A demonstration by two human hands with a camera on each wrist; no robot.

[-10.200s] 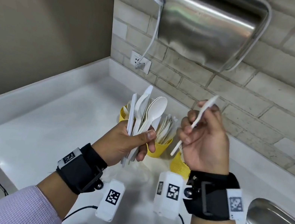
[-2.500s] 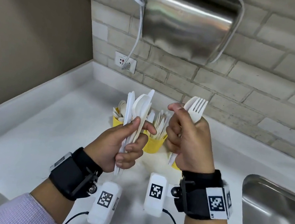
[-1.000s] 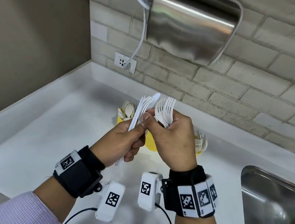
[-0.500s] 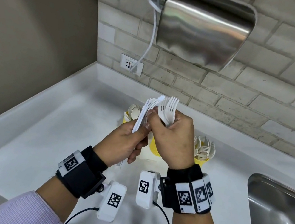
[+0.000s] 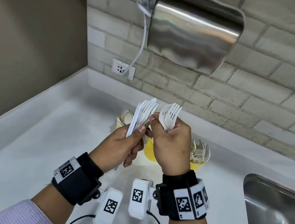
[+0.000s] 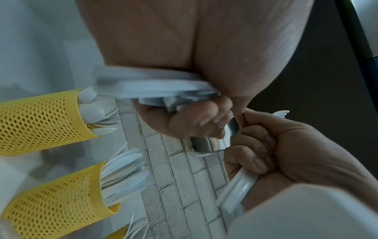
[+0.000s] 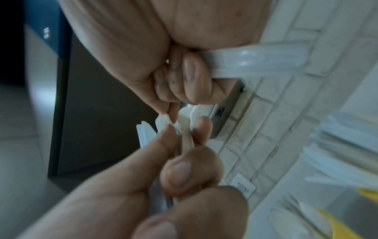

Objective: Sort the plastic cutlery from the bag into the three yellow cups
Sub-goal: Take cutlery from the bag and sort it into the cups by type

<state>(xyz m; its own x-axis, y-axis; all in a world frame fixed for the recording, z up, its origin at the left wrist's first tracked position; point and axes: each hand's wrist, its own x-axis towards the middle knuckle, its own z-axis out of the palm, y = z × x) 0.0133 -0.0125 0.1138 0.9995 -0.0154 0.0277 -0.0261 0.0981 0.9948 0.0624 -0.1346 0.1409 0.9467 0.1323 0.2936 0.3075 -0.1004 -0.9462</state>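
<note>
At frame centre the left hand [image 5: 119, 146] pinches a mixed bunch of white plastic cutlery [image 5: 143, 115], forks and what may be a knife, while the right hand [image 5: 170, 145] curls its fingers around a stack of forks [image 5: 169, 115]. Behind them yellow mesh cups [image 6: 39, 121] hold sorted pieces on the white counter [image 5: 29, 140]. Upper right hangs a steel dryer [image 5: 194, 33] on brick; lower right is a sink [image 5: 272, 213].

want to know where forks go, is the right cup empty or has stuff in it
Not empty: the right cup already holds white forks, tines up.
</note>
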